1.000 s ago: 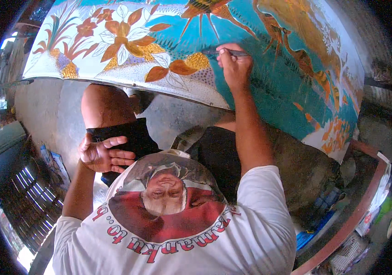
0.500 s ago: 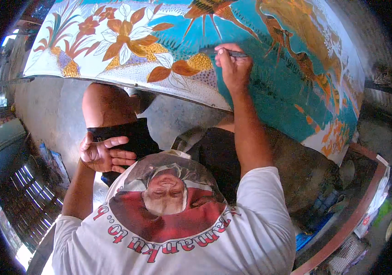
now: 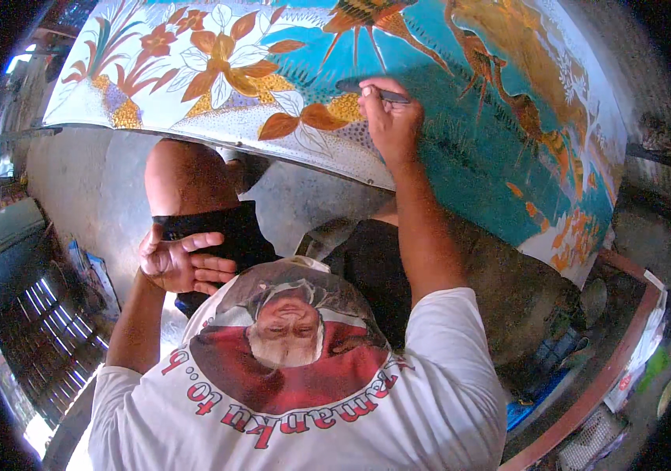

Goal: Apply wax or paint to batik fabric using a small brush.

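Right hand [image 3: 393, 122] shifted left over painted panel [image 3: 473, 153], pinching dark tool [image 3: 395, 96].

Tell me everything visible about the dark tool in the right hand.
The tool is slim and dark, perhaps a pen or brush; its material is unclear. It slants slightly down toward the picture's right, over the teal part of the painted panel. The right hand pinches it, hiding part of its middle. Whether its left end touches the panel cannot be told.
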Motion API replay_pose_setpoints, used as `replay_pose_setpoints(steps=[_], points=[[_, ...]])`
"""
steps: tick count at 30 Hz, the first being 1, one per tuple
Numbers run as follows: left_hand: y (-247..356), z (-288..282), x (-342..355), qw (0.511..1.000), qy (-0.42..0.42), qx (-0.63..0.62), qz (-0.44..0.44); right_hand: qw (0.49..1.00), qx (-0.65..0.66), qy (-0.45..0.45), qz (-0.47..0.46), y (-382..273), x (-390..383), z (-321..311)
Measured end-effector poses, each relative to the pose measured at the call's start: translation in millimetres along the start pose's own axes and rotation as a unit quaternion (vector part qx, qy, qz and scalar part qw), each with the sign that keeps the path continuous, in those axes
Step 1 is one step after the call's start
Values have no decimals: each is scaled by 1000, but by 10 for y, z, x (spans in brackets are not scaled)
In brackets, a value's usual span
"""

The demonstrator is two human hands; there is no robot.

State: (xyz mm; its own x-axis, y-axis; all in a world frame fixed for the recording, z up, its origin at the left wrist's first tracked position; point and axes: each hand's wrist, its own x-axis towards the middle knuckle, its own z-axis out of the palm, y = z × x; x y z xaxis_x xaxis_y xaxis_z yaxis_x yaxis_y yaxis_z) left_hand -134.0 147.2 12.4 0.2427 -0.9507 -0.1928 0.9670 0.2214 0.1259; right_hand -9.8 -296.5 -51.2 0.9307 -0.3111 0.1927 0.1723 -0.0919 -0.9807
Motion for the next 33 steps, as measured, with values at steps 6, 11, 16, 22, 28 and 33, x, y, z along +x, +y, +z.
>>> replay_pose_setpoints(steps=[6,11,16,22,28,33], points=[[13,2,24,1000,-7,0,-4,998,49,18,20,-67,-25,62],[12,22,13,1000,-1,-1,-2,999,49,-14,-7,-82,-19,137],[13,-1,11,1000,-5,-1,-4,998,61,-15,23,-94,-64,137],[14,20,26,1000,-12,-1,-3,999,38,-28,0,-80,-28,247],[15,20,31,1000,-6,4,-2,987,120,-89,60,-363,-331,210],[2,41,51,1000,-2,10,-1,938,303,-117,118,-581,-894,-13]])
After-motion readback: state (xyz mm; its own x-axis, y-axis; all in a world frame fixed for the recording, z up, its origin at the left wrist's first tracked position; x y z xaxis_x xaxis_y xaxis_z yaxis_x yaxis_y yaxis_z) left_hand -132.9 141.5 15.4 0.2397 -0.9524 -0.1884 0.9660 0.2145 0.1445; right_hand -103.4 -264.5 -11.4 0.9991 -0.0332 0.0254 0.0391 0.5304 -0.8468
